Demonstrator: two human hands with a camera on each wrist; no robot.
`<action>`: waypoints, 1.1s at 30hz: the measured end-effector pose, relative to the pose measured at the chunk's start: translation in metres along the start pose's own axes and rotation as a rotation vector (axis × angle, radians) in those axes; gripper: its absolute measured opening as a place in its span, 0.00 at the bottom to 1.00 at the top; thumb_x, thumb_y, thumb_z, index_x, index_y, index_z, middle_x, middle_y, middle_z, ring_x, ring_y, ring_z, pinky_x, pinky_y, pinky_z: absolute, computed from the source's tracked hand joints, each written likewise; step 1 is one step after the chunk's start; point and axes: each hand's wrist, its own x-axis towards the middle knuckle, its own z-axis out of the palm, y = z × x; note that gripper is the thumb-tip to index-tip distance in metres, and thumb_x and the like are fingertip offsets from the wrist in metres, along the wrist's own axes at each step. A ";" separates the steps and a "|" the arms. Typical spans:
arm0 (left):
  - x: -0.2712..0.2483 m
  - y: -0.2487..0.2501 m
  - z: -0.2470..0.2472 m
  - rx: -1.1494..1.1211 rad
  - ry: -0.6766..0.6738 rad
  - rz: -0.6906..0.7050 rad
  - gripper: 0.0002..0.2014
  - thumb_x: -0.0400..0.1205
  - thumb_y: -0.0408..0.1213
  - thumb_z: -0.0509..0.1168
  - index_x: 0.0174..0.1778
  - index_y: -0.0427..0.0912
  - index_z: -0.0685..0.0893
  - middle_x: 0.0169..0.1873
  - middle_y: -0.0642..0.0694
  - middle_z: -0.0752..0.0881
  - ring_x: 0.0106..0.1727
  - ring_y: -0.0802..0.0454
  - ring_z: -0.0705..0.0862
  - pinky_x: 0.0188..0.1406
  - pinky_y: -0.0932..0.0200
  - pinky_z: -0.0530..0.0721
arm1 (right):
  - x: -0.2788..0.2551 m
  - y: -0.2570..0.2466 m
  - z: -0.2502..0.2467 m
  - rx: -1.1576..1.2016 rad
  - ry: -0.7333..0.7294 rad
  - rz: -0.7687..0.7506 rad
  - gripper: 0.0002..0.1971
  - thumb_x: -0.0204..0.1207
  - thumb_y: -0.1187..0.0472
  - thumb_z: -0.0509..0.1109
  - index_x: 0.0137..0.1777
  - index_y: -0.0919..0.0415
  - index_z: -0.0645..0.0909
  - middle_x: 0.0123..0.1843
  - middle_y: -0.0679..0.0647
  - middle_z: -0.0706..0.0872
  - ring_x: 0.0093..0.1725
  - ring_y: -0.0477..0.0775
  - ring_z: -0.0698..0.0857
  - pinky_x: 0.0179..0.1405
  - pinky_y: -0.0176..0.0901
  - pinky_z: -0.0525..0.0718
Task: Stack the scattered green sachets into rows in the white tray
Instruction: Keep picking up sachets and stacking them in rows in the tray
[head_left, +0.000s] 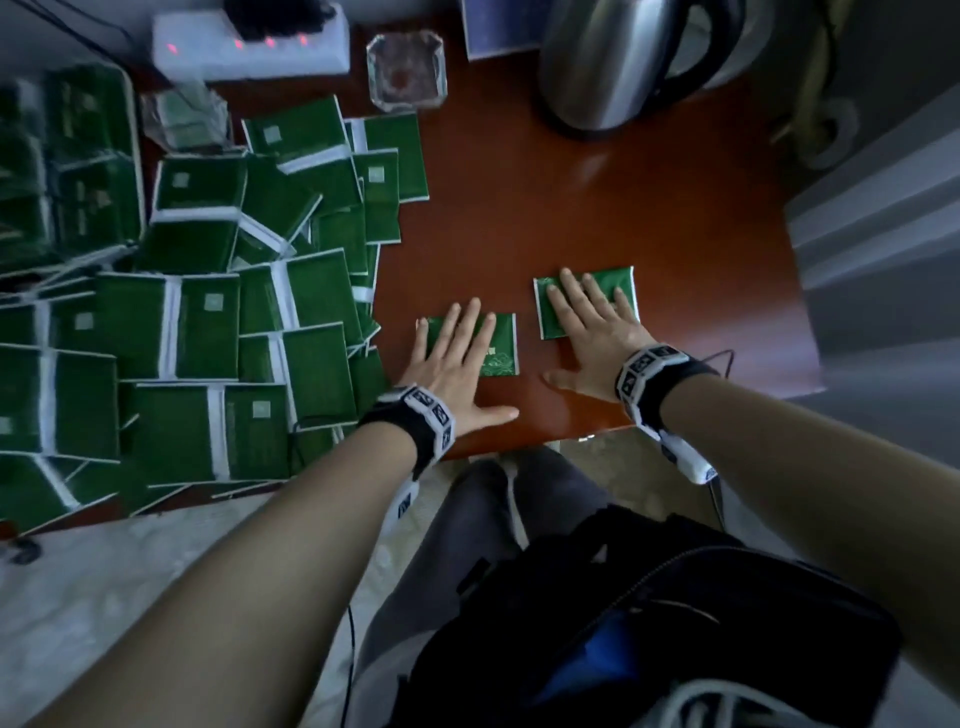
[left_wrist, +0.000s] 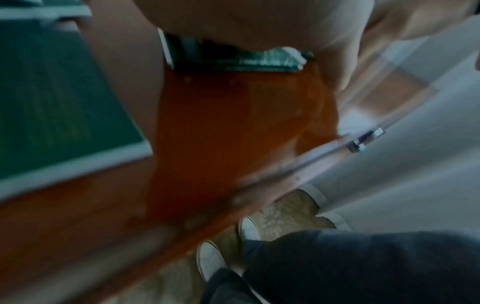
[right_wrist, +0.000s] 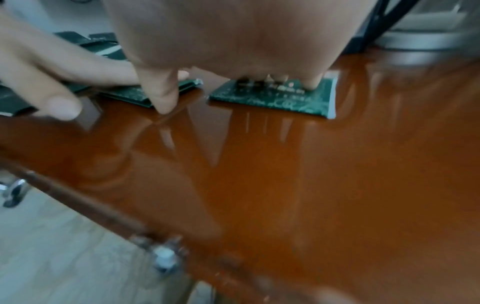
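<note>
While most sachets (head_left: 208, 322) lie in a loose overlapping heap across the left half of the table (head_left: 597, 208), the task looks early: only a few packs, blurred, sit in the tray (head_left: 136, 156) at the far left edge, and whether they form rows cannot be told. Two sachets lie apart from the heap on bare table near the front edge. Left hand (head_left: 452, 364) rests flat on the left sachet (head_left: 501, 348), fingers straight and spread, thumb out on the wood; nothing pinched. Right hand (head_left: 587, 332) lies flat on the right sachet (head_left: 623, 283), fingers likewise extended, thumb on the table. The two sachets sit near each other but not touching, the right one a little further back. Right wrist view confirms both packs flat on the wood, fingertips (right_wrist: 163, 102) pressing down. Judgement: both are being pinned or slid, not yet lifted; nearly the whole heap is left to move. Materials: sachets are thin, flat, rectangular, glossy green film with white sealed edges and a pale printed pattern; likely slippery on each other. Table is polished red-brown wood, reflective. Behind it stand a steel kettle (head_left: 623, 62), a glass ashtray (head_left: 405, 70) and a white power strip (head_left: 249, 49).
</note>
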 end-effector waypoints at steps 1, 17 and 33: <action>-0.009 0.005 0.014 0.009 0.056 0.009 0.61 0.68 0.83 0.47 0.86 0.46 0.33 0.84 0.45 0.28 0.85 0.44 0.32 0.82 0.30 0.43 | -0.006 -0.004 0.011 0.019 0.044 0.009 0.55 0.73 0.26 0.58 0.86 0.53 0.30 0.86 0.52 0.27 0.86 0.58 0.34 0.85 0.65 0.43; -0.103 0.054 0.049 -0.060 0.234 -0.065 0.27 0.85 0.27 0.57 0.79 0.53 0.72 0.76 0.49 0.77 0.72 0.47 0.80 0.65 0.49 0.82 | -0.097 -0.043 0.063 -0.151 0.298 -0.078 0.33 0.65 0.60 0.79 0.72 0.56 0.76 0.67 0.54 0.82 0.64 0.64 0.77 0.61 0.59 0.73; -0.249 -0.027 -0.130 0.016 0.268 -0.424 0.25 0.84 0.42 0.69 0.78 0.45 0.75 0.66 0.34 0.82 0.62 0.35 0.84 0.56 0.48 0.84 | -0.127 -0.188 -0.141 -0.085 0.246 -0.152 0.13 0.83 0.61 0.64 0.63 0.66 0.82 0.57 0.64 0.86 0.57 0.66 0.86 0.52 0.51 0.84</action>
